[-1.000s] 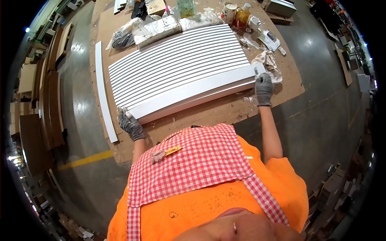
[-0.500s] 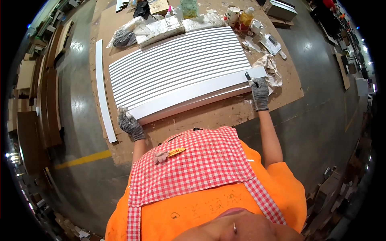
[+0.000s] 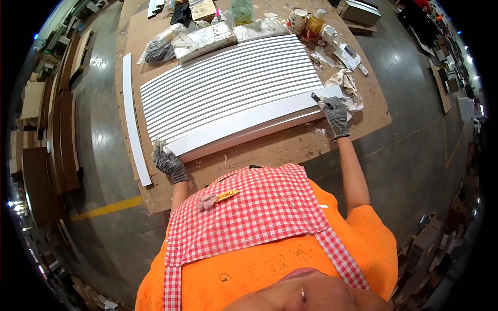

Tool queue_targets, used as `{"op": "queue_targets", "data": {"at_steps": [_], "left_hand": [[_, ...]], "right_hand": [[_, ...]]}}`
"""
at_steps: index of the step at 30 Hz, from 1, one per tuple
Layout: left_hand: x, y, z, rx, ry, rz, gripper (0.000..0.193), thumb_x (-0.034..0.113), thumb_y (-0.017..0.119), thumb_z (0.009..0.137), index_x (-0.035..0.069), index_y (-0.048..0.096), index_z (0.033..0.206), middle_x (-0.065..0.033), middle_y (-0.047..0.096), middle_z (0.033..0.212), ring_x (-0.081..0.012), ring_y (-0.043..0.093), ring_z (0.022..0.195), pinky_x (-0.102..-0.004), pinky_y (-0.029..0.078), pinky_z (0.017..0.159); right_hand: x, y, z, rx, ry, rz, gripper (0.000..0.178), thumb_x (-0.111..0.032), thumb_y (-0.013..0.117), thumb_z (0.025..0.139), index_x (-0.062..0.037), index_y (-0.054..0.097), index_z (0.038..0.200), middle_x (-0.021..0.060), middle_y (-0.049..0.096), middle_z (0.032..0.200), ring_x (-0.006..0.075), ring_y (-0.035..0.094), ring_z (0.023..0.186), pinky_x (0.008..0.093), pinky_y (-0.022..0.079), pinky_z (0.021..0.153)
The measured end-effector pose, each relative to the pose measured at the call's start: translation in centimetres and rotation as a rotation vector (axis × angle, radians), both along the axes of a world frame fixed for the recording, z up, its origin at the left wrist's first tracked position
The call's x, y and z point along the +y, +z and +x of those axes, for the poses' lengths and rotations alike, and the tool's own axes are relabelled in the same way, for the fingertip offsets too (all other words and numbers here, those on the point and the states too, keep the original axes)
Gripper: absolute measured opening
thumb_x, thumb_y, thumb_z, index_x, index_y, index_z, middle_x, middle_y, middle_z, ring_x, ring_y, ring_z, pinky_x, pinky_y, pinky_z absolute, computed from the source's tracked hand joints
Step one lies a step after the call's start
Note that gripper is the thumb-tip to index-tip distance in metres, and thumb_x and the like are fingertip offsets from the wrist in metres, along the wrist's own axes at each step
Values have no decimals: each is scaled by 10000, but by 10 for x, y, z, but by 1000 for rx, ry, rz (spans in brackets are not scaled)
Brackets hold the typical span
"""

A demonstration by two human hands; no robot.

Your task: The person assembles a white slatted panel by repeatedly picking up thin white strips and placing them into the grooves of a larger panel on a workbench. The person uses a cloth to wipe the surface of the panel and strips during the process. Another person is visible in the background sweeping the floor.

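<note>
A white panel with many dark parallel grooves, like louvre slats (image 3: pixel 228 83), lies on the work table. Along its near edge runs a plain white flat board (image 3: pixel 249 116), which reaches past the panel's right end. My left hand (image 3: pixel 169 161), in a stained grey knit glove, is closed round the board's left end. In a matching glove, my right hand (image 3: pixel 336 116) is closed on a short, dark, slim tool (image 3: pixel 315 97), whose kind I cannot make out. That hand rests by the board's right end, and the tool's tip points up-left over the board.
A loose white strip (image 3: pixel 135 119) lies left of the panel. Behind the panel are paint-spattered blocks (image 3: pixel 205 42), a bagged grey bundle (image 3: pixel 161 50), a yellow-liquid bottle (image 3: pixel 315 23) and a can (image 3: pixel 297 20). Crumpled paper (image 3: pixel 348 88) and a scraper (image 3: pixel 348 56) lie at the right.
My right hand has tilted slightly, and the dark tool's tip has swung a little to the left. My left hand stays at the board's left end, almost unmoved.
</note>
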State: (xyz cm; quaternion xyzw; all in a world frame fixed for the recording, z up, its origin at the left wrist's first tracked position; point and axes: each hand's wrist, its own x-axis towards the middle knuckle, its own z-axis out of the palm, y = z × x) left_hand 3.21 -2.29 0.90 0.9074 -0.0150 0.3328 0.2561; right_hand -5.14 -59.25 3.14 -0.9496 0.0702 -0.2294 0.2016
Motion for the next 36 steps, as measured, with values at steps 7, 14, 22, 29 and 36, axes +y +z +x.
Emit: {"op": "queue_targets", "data": {"at_steps": [7, 14, 22, 29, 36], "left_hand": [[0, -3, 0, -28, 7, 24, 319, 179, 434, 947, 14, 670, 1083, -112, 621, 1211, -229, 548, 1161, -369, 315, 1057], [-2, 1, 3, -41, -16, 3, 291, 149, 457, 938, 11, 669, 1081, -109, 633, 1186, -226, 560, 1141, -362, 322, 1048], [2, -2, 0, -20, 2, 15, 297, 166, 444, 943, 41, 675, 1082, -99, 628, 1199, -223, 552, 1154, -377, 313, 1059], [1, 0, 0, -7, 7, 30, 317, 194, 419, 959, 56, 665, 1105, -100, 620, 1210, -237, 523, 1194, -403, 289, 1076], [2, -4, 1, 7, 23, -27, 312, 168, 431, 944, 28, 654, 1112, -114, 616, 1211, -253, 525, 1188, -401, 313, 1059]], "right_hand": [[16, 10, 7, 51, -41, 218, 126, -92, 696, 780, -27, 688, 888, 104, 619, 811, 233, 591, 770, 334, 476, 734], [7, 14, 11, 92, -119, 296, 155, -82, 709, 780, -8, 687, 914, 86, 620, 828, 200, 590, 791, 310, 464, 736], [13, 12, 7, 52, -72, 337, 133, -108, 702, 799, -5, 667, 875, 82, 597, 821, 220, 581, 775, 322, 462, 719], [18, 3, 7, -122, -32, 248, 70, -67, 652, 813, -33, 611, 768, 92, 559, 702, 214, 535, 653, 346, 452, 663], [66, -7, 9, -156, -9, 304, 76, -49, 688, 753, -19, 629, 790, 95, 581, 709, 228, 571, 662, 339, 478, 663]]}}
